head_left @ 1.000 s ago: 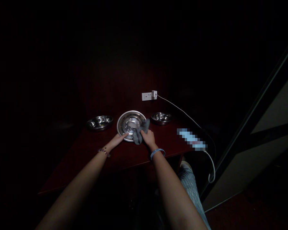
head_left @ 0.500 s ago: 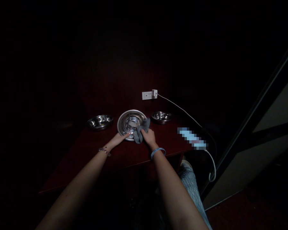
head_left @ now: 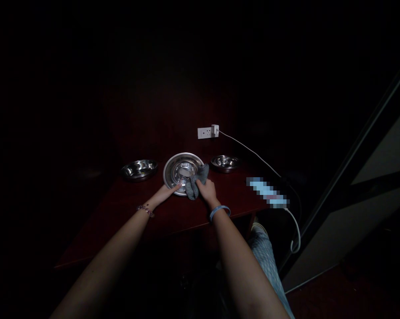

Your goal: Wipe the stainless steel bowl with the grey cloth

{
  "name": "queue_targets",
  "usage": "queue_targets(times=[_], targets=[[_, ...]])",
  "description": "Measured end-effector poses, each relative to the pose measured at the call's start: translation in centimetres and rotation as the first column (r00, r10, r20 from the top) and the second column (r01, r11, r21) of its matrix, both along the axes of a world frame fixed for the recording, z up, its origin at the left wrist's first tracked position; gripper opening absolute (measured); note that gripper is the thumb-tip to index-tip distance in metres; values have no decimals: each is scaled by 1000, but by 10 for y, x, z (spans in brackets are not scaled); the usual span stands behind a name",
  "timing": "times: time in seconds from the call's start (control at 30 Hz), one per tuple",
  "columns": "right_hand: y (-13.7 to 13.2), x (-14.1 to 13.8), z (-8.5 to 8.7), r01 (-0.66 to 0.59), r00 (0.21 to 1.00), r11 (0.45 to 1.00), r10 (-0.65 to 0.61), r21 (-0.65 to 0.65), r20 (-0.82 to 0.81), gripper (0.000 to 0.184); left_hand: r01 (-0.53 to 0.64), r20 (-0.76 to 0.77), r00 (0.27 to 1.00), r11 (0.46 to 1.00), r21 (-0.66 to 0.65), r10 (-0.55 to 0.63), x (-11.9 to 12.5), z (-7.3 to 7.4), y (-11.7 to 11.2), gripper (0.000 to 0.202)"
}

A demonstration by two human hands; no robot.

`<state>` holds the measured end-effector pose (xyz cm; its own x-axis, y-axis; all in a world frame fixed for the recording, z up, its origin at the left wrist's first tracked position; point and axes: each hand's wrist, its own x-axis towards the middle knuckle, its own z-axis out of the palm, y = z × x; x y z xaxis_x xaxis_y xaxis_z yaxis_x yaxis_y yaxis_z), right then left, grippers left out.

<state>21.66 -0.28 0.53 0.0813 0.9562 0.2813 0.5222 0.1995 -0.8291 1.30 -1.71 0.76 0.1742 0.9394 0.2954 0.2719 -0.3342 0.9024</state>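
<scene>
View from the head camera, looking forward and down at 2 bare forearms reaching across a dark red wooden table (head_left: 133, 221). A round steel plate (head_left: 183, 165) lay at the middle of the table's far part, directly in front of the person. The left hand (head_left: 166, 193) was not clenched: its fingers lay extended, with the fingertips resting on the lower left of the steel plate. The right hand (head_left: 207, 192) was closed around a grey cloth (head_left: 199, 180), which it pressed against the lower right rim of the steel plate. A beaded bracelet (head_left: 145, 211) circled the left wrist, and a blue wristband (head_left: 219, 212) circled the right. 2 steel bowls stood just beyond the plate, 1 to its left (head_left: 139, 169) and 1 to its right (head_left: 225, 162), neither touching it. Behind them, a white wall socket (head_left: 203, 133) held a plug (head_left: 215, 130), from which a white cable (head_left: 249, 153) ran rightward past a pixelated object (head_left: 268, 191) at the table's right side. A patterned trouser leg (head_left: 264, 261) and a shoe (head_left: 259, 227) showed below the table.
</scene>
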Motion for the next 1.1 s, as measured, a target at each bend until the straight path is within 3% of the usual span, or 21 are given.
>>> queue_targets(times=[0.37,0.57,0.77,1.1], targets=[[-1,0,2,-2,1000,1000,2,-22,16,31,-48,115,991,989,-137,64,2,5,-6,51],[-1,0,2,-3,1000,999,4,-32,26,33,-40,138,988,982,-184,66,-1,3,-4,56],[-1,0,2,-1,1000,999,2,-35,21,32,10,173,983,940,-340,52,-8,-7,6,69],[-2,0,2,-2,1000,1000,2,-23,8,30,23,145,989,950,-311,24,-14,-14,13,77]])
